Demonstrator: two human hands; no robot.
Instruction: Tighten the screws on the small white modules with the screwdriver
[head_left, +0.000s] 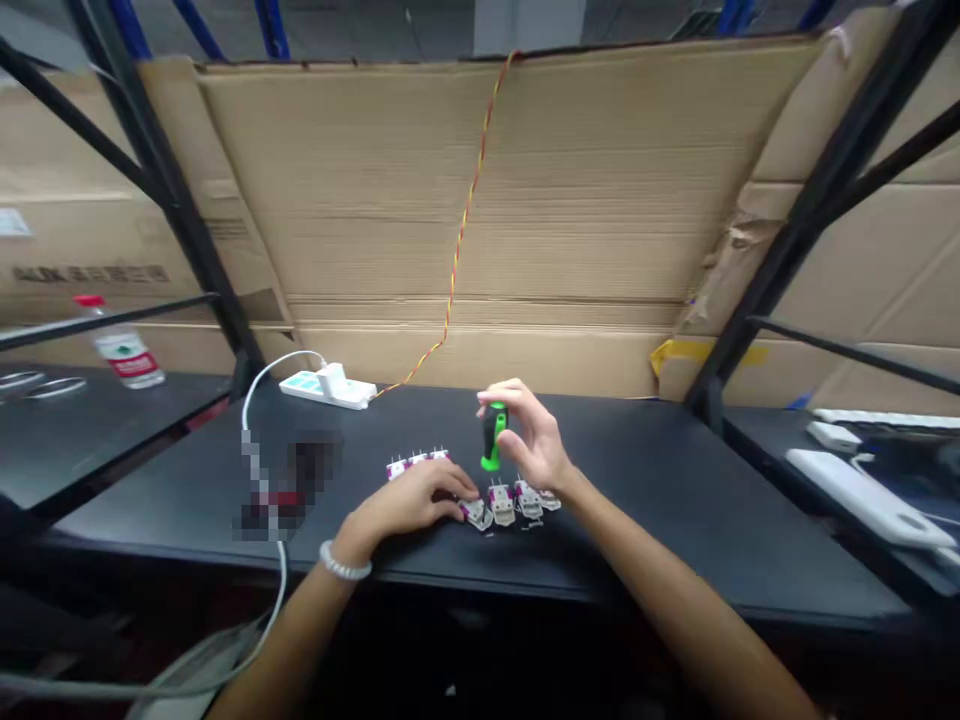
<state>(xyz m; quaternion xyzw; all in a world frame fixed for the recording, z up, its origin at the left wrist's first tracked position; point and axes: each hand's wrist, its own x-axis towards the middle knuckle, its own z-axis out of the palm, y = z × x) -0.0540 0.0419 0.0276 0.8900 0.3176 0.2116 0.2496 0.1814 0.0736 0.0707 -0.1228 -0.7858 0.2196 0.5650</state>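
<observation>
A green and black screwdriver (493,437) stands nearly upright in my right hand (536,440), with the fingers and thumb around its handle. Its tip is too blurred to make out. My left hand (412,497) rests on the table, thumb and fingers closed on the side of a small white and purple plug piece (478,515). Directly right of it lie similar pieces, among them a pronged plug (502,505) and another plug (529,499), partly below my right hand. Behind my left hand, a row of white and purple plugs (418,459) has prongs pointing away. Tiny loose bits (532,525) lie in front.
A white power strip (304,385) with a charger sits at the back left. Its white cable (251,400) runs down the table's left side, past a blurred-out patch. Cardboard (585,220) walls the back, and black posts (780,230) flank the black table (660,480).
</observation>
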